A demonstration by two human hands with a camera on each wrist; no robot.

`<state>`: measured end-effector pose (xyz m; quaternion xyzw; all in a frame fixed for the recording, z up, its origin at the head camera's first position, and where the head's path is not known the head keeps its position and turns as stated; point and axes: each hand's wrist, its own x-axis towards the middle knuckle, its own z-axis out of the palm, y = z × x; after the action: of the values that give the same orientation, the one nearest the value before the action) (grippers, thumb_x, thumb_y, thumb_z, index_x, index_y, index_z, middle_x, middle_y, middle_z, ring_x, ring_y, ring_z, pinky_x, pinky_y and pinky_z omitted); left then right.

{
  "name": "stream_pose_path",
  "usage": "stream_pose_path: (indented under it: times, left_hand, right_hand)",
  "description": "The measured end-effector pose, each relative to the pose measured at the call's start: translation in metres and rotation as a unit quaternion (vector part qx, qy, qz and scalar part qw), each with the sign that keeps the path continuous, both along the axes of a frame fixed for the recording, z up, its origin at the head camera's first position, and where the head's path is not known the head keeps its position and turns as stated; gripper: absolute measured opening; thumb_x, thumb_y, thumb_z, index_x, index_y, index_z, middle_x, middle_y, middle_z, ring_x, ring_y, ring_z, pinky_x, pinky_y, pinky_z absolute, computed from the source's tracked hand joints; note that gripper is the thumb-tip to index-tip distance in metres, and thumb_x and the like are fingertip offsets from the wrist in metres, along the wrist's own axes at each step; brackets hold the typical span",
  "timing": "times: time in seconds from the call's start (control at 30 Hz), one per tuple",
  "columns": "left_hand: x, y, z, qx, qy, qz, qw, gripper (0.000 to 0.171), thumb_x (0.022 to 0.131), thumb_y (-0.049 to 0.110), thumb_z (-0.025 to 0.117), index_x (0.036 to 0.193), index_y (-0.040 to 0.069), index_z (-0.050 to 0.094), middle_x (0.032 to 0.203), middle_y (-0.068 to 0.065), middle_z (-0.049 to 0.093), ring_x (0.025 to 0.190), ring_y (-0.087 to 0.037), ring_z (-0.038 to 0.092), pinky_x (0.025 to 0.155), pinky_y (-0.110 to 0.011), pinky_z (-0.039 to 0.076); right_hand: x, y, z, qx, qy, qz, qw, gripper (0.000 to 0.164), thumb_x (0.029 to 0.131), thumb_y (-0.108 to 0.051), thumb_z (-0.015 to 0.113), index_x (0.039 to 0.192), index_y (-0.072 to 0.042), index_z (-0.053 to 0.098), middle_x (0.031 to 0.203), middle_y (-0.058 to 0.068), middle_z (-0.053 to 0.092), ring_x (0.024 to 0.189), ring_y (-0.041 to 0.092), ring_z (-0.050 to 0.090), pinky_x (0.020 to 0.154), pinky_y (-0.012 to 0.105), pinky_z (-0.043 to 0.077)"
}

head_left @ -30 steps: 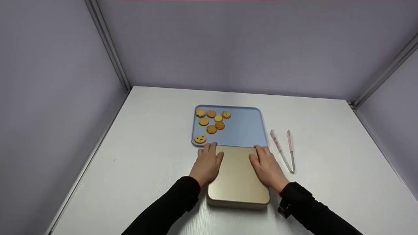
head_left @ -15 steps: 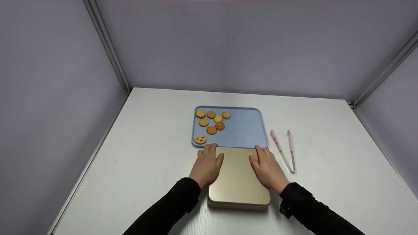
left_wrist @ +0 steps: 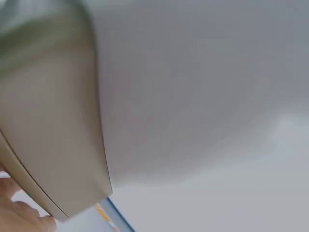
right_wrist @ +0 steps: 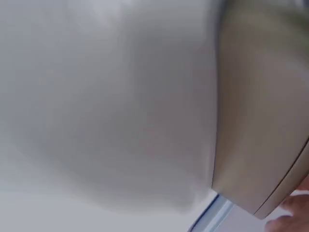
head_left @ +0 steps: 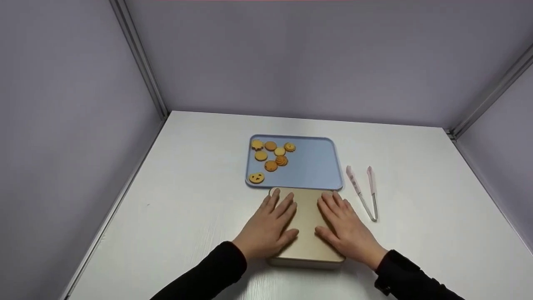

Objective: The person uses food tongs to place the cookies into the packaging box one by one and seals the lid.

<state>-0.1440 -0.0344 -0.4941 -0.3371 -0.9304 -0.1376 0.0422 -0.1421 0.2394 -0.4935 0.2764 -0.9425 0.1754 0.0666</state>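
A gold rectangular tin (head_left: 307,246) stands on the white table with its lid on. Spread across the left part of the lid, my left hand (head_left: 270,227) lies with straight fingers. My right hand (head_left: 349,229) rests on the right part in the same way, fingers extended. In the left wrist view the tin's side wall (left_wrist: 58,116) fills the left, with a thin lid seam and some fingertips (left_wrist: 24,215) at the lid's edge. The right wrist view has the opposite wall (right_wrist: 260,116), with fingers (right_wrist: 289,212) at the lower right. The tin's contents are hidden.
Just behind the tin lies a blue tray (head_left: 314,162), with several cookies (head_left: 270,166) mostly on its left half. Tongs (head_left: 366,200) with pinkish tips lie spread on the table (head_left: 187,187) to the right. Grey panels (head_left: 291,58) enclose the back and sides.
Both hands have shifted from the tin's side edges, near its far corners, inward and nearer to me onto the top of the lid. The tin stays almost where it was.
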Motion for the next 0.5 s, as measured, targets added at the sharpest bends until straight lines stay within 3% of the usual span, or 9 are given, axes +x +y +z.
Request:
stream_pose_path:
  times: [0.13,0.3,0.5]
  left_hand:
    - [0.006,0.002,-0.005,-0.035,0.002,-0.016,0.9993,0.074,0.107,0.061,0.024,0.163,0.012,0.025,0.172,-0.006,0.014,0.158,-0.032,0.003,0.129,-0.053,0.009]
    - [0.008,0.003,-0.011,-0.03,0.034,-0.014,0.9989,0.07,0.108,0.057,0.028,0.163,0.012,0.027,0.171,-0.006,0.019,0.158,-0.031,0.009,0.128,-0.054,0.012]
    - [0.011,0.004,-0.015,-0.018,0.064,-0.02,0.9976,0.066,0.109,0.049,0.035,0.161,0.01,0.032,0.169,-0.008,0.026,0.157,-0.033,0.016,0.126,-0.057,0.018]
  right_hand:
    - [0.008,0.003,-0.004,0.013,0.017,0.021,1.0,0.07,0.103,-0.041,0.059,0.156,-0.001,0.038,0.164,0.021,0.031,0.153,0.044,0.021,0.119,0.065,0.022]
    - [0.009,0.004,-0.01,-0.009,0.038,0.022,0.999,0.066,0.102,-0.036,0.06,0.156,-0.003,0.04,0.164,0.019,0.032,0.152,0.044,0.023,0.119,0.061,0.023]
    - [0.011,0.004,-0.017,-0.023,0.075,0.028,0.997,0.061,0.101,-0.029,0.06,0.153,-0.002,0.045,0.161,0.021,0.037,0.148,0.047,0.029,0.129,0.029,0.005]
